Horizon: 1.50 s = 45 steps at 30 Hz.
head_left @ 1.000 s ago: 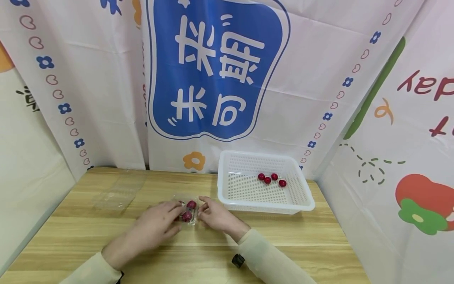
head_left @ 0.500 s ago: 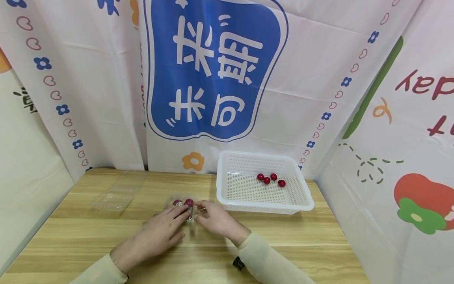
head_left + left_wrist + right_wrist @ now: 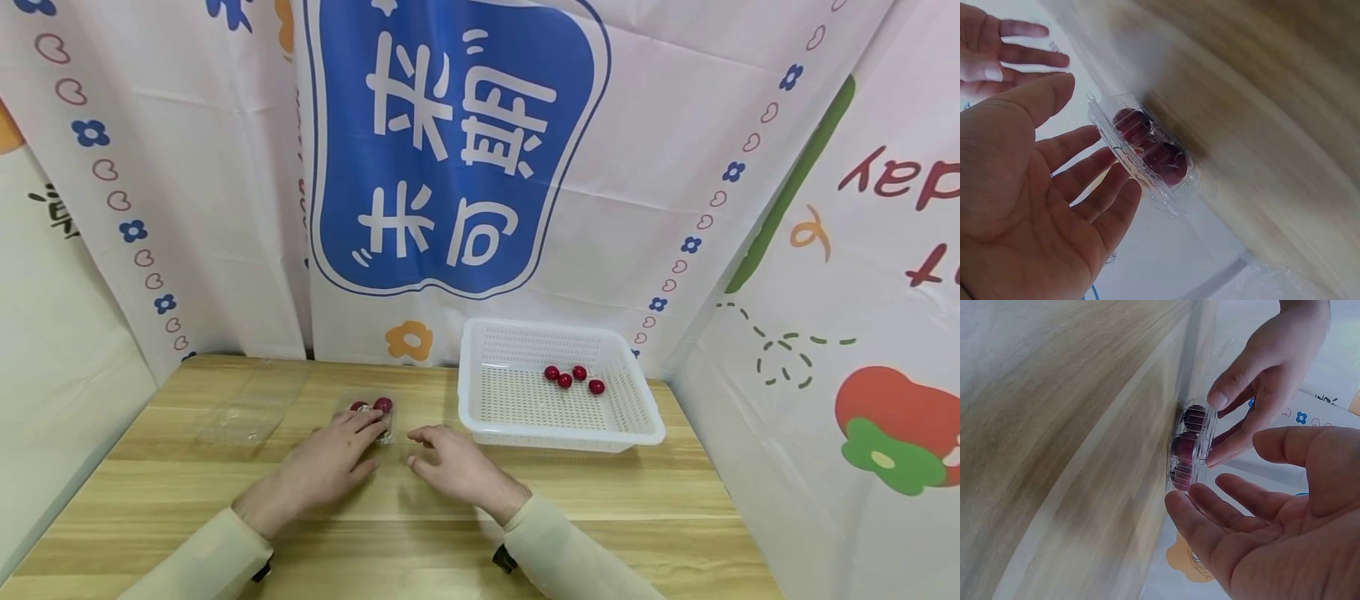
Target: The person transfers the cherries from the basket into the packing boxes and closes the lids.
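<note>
A small clear plastic clamshell box (image 3: 388, 433) with several dark red round fruits (image 3: 383, 406) inside stands on the wooden table, its lid down over them. My left hand (image 3: 322, 467) lies over the box's near left part, hiding some of the fruit. In the left wrist view its extended fingertips rest on the lid (image 3: 1124, 150), and the thumb stands apart from the box. To the right of the box, my right hand (image 3: 461, 468) is spread with a gap between thumb and fingers, holding nothing. The right wrist view shows the fruits through the box's side (image 3: 1175, 447).
A white perforated plastic basket (image 3: 487, 425) stands at the back right, with several small red fruits (image 3: 565, 381) in it. Another clear plastic container (image 3: 247, 408), unfolded, lies at the back left. Printed cloth (image 3: 360, 325) hangs behind the table.
The box with the fruits has slid left and away from me under my left hand. My right hand was at the box's right edge and now stands apart from it.
</note>
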Each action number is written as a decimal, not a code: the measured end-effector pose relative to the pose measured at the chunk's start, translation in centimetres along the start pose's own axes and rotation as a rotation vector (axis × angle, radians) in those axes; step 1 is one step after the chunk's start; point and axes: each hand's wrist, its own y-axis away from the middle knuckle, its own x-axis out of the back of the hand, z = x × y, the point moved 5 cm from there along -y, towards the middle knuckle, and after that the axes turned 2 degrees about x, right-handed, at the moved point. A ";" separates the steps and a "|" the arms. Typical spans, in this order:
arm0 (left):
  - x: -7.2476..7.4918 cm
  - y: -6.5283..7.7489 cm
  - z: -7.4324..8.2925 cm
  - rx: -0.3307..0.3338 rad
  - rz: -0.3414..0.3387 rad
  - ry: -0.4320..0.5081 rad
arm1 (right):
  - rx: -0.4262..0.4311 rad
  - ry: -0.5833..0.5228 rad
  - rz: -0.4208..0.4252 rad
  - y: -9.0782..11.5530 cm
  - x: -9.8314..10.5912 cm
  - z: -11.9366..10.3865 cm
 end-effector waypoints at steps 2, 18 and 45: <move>0.1 -0.2 -0.5 0.013 0.001 -0.005 | 0.002 0.007 0.001 0.0 0.0 0.0; 0.5 -2.6 -4.5 0.054 0.035 -0.009 | 0.053 0.071 0.011 0.2 0.0 -0.5; 3.9 0.2 -9.2 0.122 0.105 -0.033 | 0.074 0.112 0.003 0.5 0.2 -0.6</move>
